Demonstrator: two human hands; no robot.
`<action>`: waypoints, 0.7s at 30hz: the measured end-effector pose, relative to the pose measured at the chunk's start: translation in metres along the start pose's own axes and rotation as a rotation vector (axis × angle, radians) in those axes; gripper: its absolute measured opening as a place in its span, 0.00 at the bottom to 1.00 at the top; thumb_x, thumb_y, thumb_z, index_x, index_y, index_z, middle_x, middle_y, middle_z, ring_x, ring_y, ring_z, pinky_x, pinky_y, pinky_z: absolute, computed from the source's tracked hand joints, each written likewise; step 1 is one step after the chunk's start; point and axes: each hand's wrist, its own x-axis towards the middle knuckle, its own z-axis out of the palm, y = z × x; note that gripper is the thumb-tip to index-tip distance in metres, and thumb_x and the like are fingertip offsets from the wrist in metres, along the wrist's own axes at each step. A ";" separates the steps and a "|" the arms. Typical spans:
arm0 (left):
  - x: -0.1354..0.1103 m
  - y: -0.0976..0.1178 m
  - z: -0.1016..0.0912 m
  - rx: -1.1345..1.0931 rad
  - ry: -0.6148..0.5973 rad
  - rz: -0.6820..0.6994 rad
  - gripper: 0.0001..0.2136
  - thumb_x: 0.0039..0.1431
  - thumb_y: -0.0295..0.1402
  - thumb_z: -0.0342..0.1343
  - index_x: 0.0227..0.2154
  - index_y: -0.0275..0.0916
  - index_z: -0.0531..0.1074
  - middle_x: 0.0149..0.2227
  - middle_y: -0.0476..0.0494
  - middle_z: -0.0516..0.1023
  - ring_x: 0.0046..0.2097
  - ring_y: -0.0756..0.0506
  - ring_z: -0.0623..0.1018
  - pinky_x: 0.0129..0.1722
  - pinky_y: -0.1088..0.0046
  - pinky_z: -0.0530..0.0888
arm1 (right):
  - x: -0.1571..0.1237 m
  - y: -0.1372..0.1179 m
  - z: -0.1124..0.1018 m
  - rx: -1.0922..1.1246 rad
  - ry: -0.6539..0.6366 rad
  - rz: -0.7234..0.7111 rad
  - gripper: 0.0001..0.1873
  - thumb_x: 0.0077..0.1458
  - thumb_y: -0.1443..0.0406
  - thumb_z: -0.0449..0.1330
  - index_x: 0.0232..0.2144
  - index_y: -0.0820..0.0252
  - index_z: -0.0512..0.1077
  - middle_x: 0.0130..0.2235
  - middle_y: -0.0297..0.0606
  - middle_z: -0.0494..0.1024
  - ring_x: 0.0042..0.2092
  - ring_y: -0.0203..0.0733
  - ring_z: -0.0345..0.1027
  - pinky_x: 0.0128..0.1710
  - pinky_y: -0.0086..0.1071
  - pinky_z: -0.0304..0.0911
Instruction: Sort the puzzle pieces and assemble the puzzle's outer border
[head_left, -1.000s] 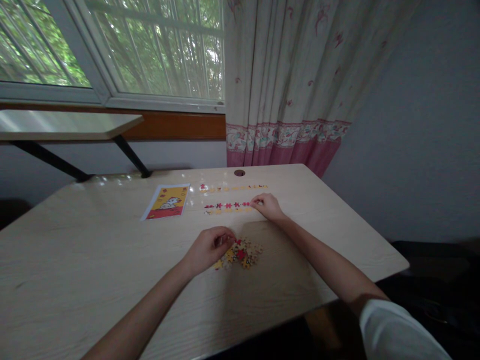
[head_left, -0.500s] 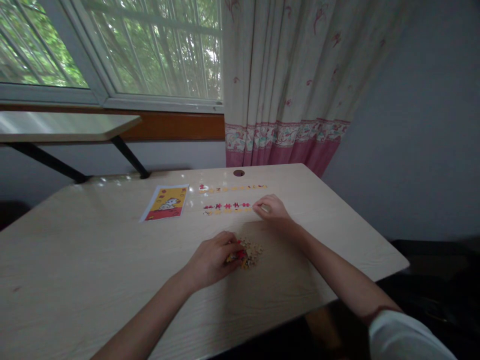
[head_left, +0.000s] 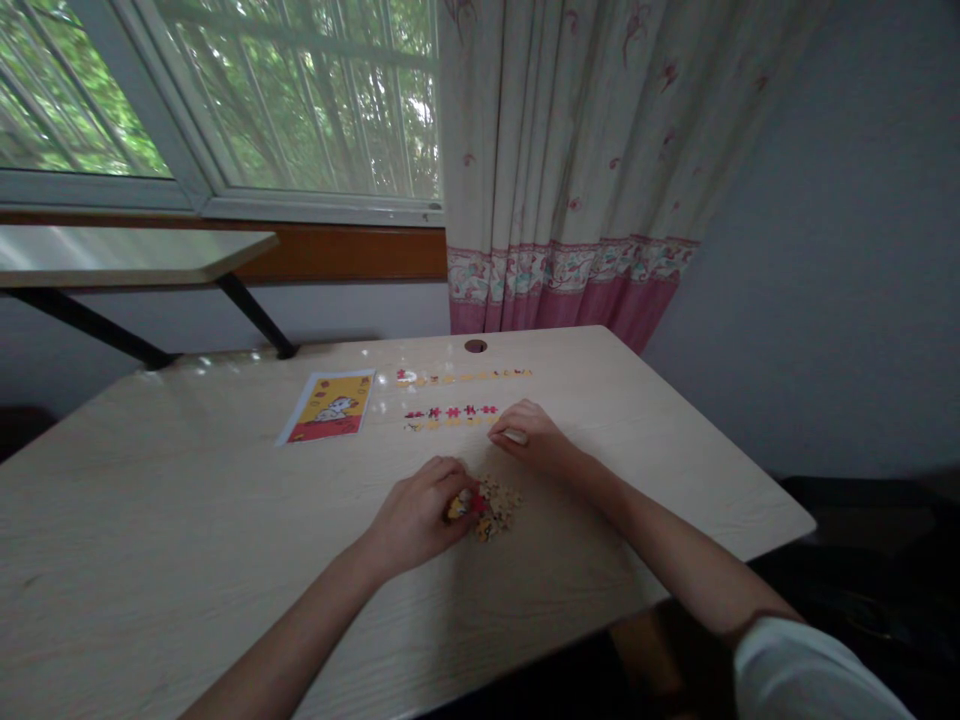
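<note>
My left hand [head_left: 424, 515] is closed around several jigsaw puzzle pieces [head_left: 478, 502], red and yellow ones showing at its fingertips. It rests against the left side of a pile of loose puzzle pieces [head_left: 501, 508], mostly pale backs up. Farther right and beyond the pile, my right hand [head_left: 534, 438] has its fingers curled together just off the table; a pale patch shows between them, too small to identify. Close to its fingertips ends a row of red puzzle pieces [head_left: 453, 412], with a row of yellow puzzle pieces [head_left: 442, 425] directly below it.
Another row of puzzle pieces [head_left: 465, 377] lies farther back on the wooden table [head_left: 225, 520]. A printed picture sheet [head_left: 330, 408] lies to the left. Behind are a cable hole [head_left: 475, 346], a raised shelf [head_left: 135, 255] and a curtain [head_left: 562, 200].
My right hand has come down and left, back from the end of the rows toward the pile. My left hand has stayed at the pile, still holding its pieces.
</note>
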 end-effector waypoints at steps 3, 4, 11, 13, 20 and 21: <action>0.001 -0.003 -0.001 -0.069 0.094 -0.004 0.07 0.53 0.32 0.54 0.37 0.41 0.69 0.38 0.45 0.71 0.42 0.44 0.71 0.40 0.68 0.69 | 0.000 -0.006 -0.002 0.021 -0.006 -0.017 0.08 0.55 0.62 0.55 0.29 0.57 0.72 0.30 0.37 0.77 0.36 0.39 0.66 0.40 0.34 0.57; 0.001 -0.005 -0.002 -0.087 0.148 -0.007 0.08 0.53 0.31 0.54 0.37 0.41 0.69 0.39 0.45 0.71 0.43 0.44 0.70 0.41 0.68 0.69 | 0.000 -0.010 -0.003 0.033 -0.009 -0.034 0.07 0.55 0.63 0.55 0.29 0.57 0.72 0.31 0.37 0.77 0.36 0.39 0.66 0.40 0.34 0.57; 0.002 -0.018 -0.003 -0.105 0.386 -0.008 0.09 0.53 0.28 0.55 0.38 0.40 0.68 0.38 0.45 0.71 0.41 0.46 0.71 0.41 0.68 0.69 | -0.002 -0.029 0.003 0.005 0.008 -0.177 0.10 0.54 0.59 0.58 0.36 0.56 0.73 0.32 0.35 0.76 0.35 0.37 0.66 0.38 0.32 0.56; 0.002 -0.018 -0.003 -0.115 0.414 0.020 0.10 0.52 0.28 0.55 0.39 0.41 0.69 0.37 0.46 0.71 0.41 0.46 0.72 0.40 0.69 0.70 | -0.003 -0.030 0.006 -0.023 0.056 -0.213 0.10 0.53 0.58 0.59 0.36 0.57 0.73 0.31 0.34 0.76 0.33 0.37 0.66 0.36 0.31 0.56; 0.002 -0.016 -0.002 -0.136 0.445 0.046 0.09 0.52 0.27 0.55 0.38 0.40 0.69 0.37 0.46 0.72 0.40 0.46 0.72 0.39 0.69 0.71 | -0.002 -0.033 0.010 -0.081 0.116 -0.232 0.10 0.54 0.58 0.59 0.34 0.58 0.74 0.29 0.34 0.76 0.32 0.36 0.65 0.35 0.30 0.55; 0.002 -0.016 -0.003 -0.142 0.441 0.047 0.09 0.52 0.27 0.55 0.38 0.40 0.68 0.37 0.45 0.72 0.40 0.46 0.72 0.39 0.69 0.71 | -0.002 -0.033 0.010 -0.084 0.114 -0.232 0.10 0.54 0.58 0.58 0.33 0.58 0.74 0.29 0.34 0.76 0.32 0.35 0.65 0.35 0.30 0.55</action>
